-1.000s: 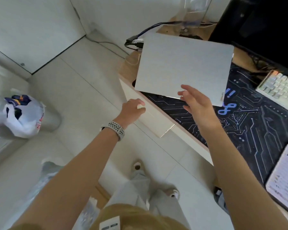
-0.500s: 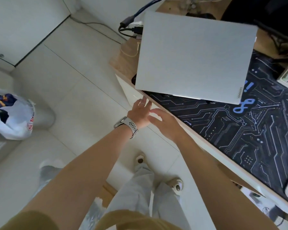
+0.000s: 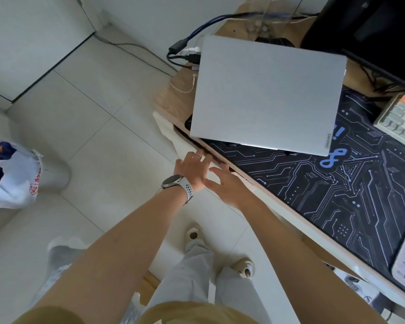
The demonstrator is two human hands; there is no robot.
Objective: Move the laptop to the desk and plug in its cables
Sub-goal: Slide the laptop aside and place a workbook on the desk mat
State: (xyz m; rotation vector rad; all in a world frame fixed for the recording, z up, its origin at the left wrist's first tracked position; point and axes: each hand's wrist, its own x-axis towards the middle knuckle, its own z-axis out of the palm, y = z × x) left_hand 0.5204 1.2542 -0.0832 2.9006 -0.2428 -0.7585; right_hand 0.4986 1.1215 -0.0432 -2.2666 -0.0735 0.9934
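On the wooden desk [image 3: 173,99], near its left corner, the closed silver laptop [image 3: 267,94] is laid flat, its near part resting on the dark circuit-patterned desk mat [image 3: 337,195] and its lid logo turned toward the near right corner. Just beyond the laptop's far left corner a bunch of cables [image 3: 187,52] is seen, with black and blue leads and a white plug lying at the desk's edge; whether any of them is seated in the laptop cannot be told. Both hands are held low at the desk's front edge, apart from the laptop. The left hand [image 3: 192,169], with a watch on its wrist, is stretched out with straight fingers whose tips reach the underside of the desk edge, and nothing is gripped by it. The right hand [image 3: 227,185] is placed just beside it, its fingers extended and loosely spread, with nothing held. A keyboard [image 3: 402,120] is set at the right, beside a dark monitor [image 3: 372,31].
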